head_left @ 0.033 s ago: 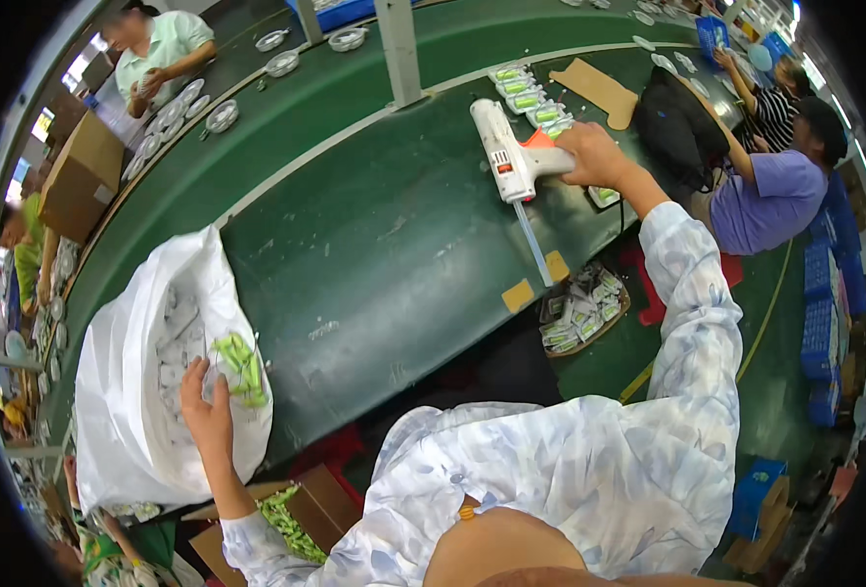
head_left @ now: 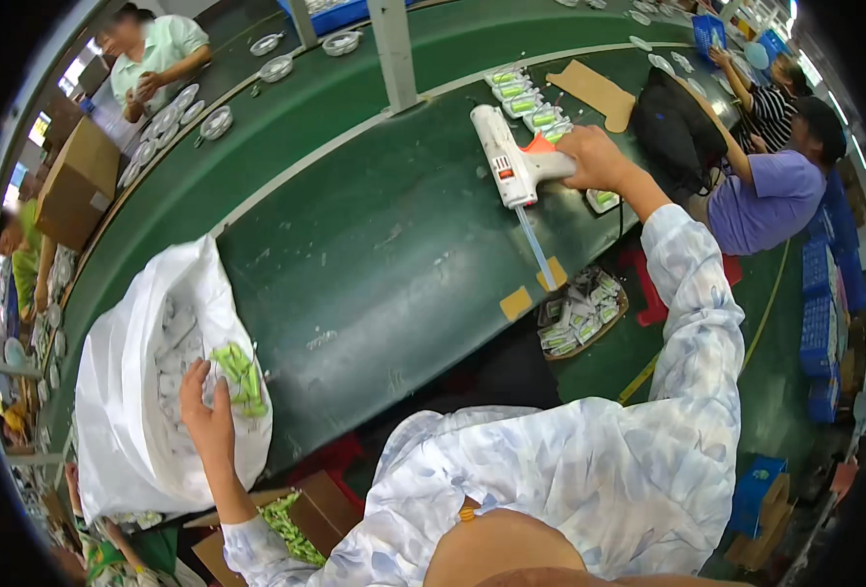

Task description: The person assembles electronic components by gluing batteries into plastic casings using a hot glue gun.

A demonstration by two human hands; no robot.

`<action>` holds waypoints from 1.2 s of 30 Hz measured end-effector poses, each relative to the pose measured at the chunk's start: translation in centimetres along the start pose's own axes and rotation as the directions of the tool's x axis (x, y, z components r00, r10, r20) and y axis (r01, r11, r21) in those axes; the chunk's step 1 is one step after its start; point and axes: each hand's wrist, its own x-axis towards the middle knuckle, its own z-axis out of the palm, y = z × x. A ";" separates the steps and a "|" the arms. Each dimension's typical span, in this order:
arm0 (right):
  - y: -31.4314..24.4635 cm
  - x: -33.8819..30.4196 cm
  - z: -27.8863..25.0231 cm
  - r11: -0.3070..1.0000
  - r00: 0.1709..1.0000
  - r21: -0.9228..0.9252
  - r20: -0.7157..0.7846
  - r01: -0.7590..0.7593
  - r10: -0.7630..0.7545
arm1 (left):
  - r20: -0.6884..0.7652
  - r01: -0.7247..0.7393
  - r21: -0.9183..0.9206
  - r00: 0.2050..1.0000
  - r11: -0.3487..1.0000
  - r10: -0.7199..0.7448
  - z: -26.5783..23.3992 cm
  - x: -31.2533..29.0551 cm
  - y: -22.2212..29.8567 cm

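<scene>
Right hand (head_left: 594, 158) wrapped round the handle of a white glue gun (head_left: 504, 161) over the green worktable (head_left: 355, 284); your exact finger placement at its orange trigger (head_left: 538, 144) is hard to make out. Clear glue stick (head_left: 533, 240) protrudes from the gun's back. Left hand (head_left: 208, 406), fingers apart, is at the white sack (head_left: 120, 357) beside light-green pieces (head_left: 244, 380); can't tell if you're touching any. Sack's greyish contents indistinct. Your left sleeve (head_left: 262, 548) partly hides a cardboard box (head_left: 330, 519). Table edge overlaps a heap of packets (head_left: 584, 315). Co-workers line both sides, some cropped.
</scene>
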 end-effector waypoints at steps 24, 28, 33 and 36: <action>19.3 -5.0 1.1 0.790 0.828 0.250 0.181 -0.560 0.530 | -0.005 0.225 0.185 0.974 0.957 -0.228 -3.5 4.4 15.9; 26.5 -7.2 3.5 0.828 0.851 0.257 0.327 -0.498 0.410 | -0.273 0.514 -0.022 0.822 0.857 -0.500 -4.4 1.9 13.3; 29.6 -6.0 4.7 0.827 0.849 0.303 0.409 -0.473 0.336 | -0.588 0.707 0.044 0.589 0.706 -0.554 -7.5 -3.5 6.8; 29.4 -4.1 4.7 0.915 0.873 0.174 0.407 -0.364 0.270 | -0.731 0.817 0.033 0.413 0.576 -0.543 -10.5 -7.6 2.0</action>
